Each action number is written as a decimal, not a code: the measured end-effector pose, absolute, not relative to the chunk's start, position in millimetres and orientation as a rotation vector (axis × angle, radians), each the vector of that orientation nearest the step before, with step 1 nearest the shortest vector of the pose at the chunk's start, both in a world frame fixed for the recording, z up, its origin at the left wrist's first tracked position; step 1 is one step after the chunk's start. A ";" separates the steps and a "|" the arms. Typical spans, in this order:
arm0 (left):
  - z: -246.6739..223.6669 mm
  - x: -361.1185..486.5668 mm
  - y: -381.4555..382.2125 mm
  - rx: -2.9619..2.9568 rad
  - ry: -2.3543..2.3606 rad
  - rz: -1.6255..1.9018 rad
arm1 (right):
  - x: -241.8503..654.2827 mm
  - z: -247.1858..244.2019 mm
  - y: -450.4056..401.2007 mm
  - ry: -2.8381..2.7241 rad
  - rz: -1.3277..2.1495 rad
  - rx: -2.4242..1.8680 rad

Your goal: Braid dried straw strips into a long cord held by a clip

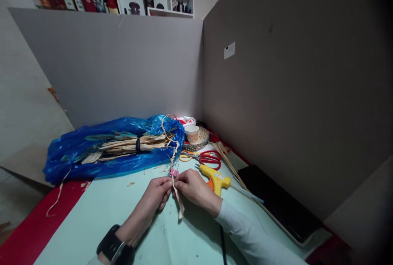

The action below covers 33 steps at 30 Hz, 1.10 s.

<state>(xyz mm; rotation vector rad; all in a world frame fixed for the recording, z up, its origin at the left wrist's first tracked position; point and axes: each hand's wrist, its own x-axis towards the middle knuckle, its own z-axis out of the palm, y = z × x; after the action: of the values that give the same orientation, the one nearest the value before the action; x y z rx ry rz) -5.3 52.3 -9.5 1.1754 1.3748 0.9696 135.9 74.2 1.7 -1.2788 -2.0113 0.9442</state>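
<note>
A braided straw cord (173, 156) runs from the blue bag down to a pink binder clip (174, 172), which sits on it just beyond my fingers. Below the clip, loose pale straw strands (180, 208) hang toward me. My left hand (160, 191) pinches the strands from the left, thumb and fingers closed. From the other side my right hand (192, 186) also pinches them, its fingertips almost meeting the left ones. Part of the straw is hidden behind the fingers. A yellow glue gun (217, 178) lies right beside my right hand.
A blue plastic bag (70, 154) holds a bundle of dried straw (123, 146) at the left. Red-handled scissors (210, 159), a paper cup (192, 133) and a woven tray (202, 139) are beyond my hands. A black flat object (276, 203) lies right, beside the grey partition (276, 93).
</note>
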 end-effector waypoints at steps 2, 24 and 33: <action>-11.6 -6.1 52.3 1.148 1.385 0.991 | 138.3 5.0 71.0 -2.090 0.773 -1.309; -4.9 -14.3 43.2 0.966 1.242 1.036 | 141.4 20.3 54.4 -2.145 0.669 -1.334; -7.1 -12.0 41.7 1.162 1.388 0.950 | 135.1 -0.6 72.0 -2.079 1.060 -1.181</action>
<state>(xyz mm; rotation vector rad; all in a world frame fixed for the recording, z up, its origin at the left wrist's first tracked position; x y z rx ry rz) -12.0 41.7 -7.1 1.1622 1.3882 0.9503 135.1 72.0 -0.6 -1.1815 -2.0793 1.0595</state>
